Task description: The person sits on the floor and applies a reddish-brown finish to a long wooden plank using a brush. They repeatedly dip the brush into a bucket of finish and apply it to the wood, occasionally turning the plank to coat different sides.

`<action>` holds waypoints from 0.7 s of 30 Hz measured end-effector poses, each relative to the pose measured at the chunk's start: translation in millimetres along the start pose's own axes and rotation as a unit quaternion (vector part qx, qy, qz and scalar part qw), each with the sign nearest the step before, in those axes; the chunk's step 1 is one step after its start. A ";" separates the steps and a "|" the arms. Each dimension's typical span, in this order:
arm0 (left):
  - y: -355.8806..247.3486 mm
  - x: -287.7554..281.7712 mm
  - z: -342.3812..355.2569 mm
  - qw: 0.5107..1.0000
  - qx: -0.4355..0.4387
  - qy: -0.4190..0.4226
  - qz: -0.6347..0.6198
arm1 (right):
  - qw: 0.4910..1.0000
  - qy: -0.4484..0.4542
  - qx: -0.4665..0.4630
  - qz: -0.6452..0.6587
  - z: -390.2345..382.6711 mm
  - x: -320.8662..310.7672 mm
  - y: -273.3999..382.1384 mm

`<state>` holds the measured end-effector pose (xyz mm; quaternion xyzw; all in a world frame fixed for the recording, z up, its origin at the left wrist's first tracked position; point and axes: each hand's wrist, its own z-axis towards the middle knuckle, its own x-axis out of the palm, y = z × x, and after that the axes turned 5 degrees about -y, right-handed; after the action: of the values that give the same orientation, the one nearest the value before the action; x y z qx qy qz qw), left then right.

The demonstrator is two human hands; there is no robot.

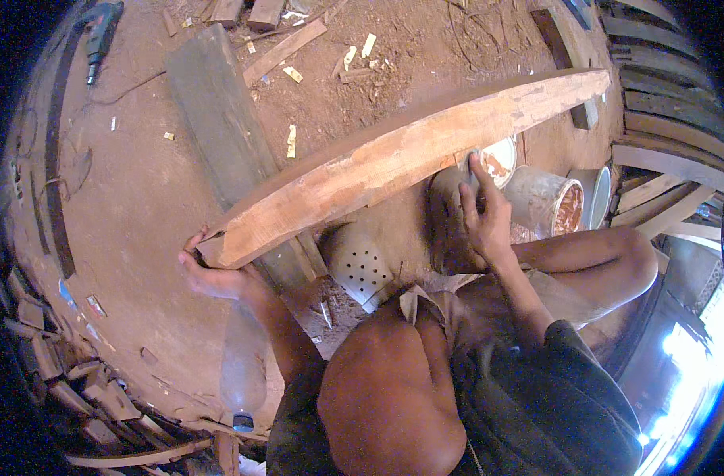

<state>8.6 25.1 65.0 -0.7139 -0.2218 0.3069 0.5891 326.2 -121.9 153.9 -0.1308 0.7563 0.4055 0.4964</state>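
A long, curved wooden plank [354, 170] lies slantwise ahead of me, its near end to the left and its far end to the upper right. My left hand [211, 274] is closed around the near left end, with the fingers curling over its edge. By the plank's lower edge, right of its middle, my right hand [487, 218] pinches a small greyish piece [463, 161] against the wood; its kind is too small to make out. Orange-brown filler-like patches show on the wood close to those fingers.
A dark board [219, 119] passes under the plank. Right of my right hand are a pale tub [501, 159] and a bucket [533, 194], both smeared brown. A drill [100, 40] lies far left. A plastic bottle [243, 365] and a perforated container [358, 270] are nearer.
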 end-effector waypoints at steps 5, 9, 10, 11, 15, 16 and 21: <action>4.8 -2.5 4.1 0.999 -0.041 -0.013 -0.031 | 0.992 0.076 -0.090 -0.051 -31.3 -11.5 -28.6; 1.5 -2.7 -1.8 0.999 -0.026 -0.010 -0.023 | 0.969 0.204 -0.120 -0.063 -16.5 -46.9 15.2; -3.4 1.7 -1.1 1.000 -0.016 -0.010 -0.020 | 0.957 0.233 -0.157 -0.077 -0.3 -52.4 28.4; -0.2 0.9 0.9 0.999 -0.019 -0.006 -0.029 | 0.938 0.261 -0.188 -0.130 11.4 -56.6 42.1; 5.2 -2.7 2.8 0.999 -0.032 -0.001 -0.034 | 0.846 0.317 -0.305 -0.301 48.1 -50.1 65.8; 3.3 -0.9 1.2 0.999 -0.035 0.000 -0.030 | 0.822 0.318 -0.333 -0.335 53.2 -49.5 65.0; 4.1 -0.5 2.7 0.999 -0.015 -0.011 -0.027 | 0.804 0.317 -0.363 -0.349 70.7 -56.3 58.3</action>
<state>6.1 25.8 60.7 -0.7131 -0.2525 0.2950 0.5837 363.4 -43.8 217.7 -0.6777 0.5726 0.3858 0.2531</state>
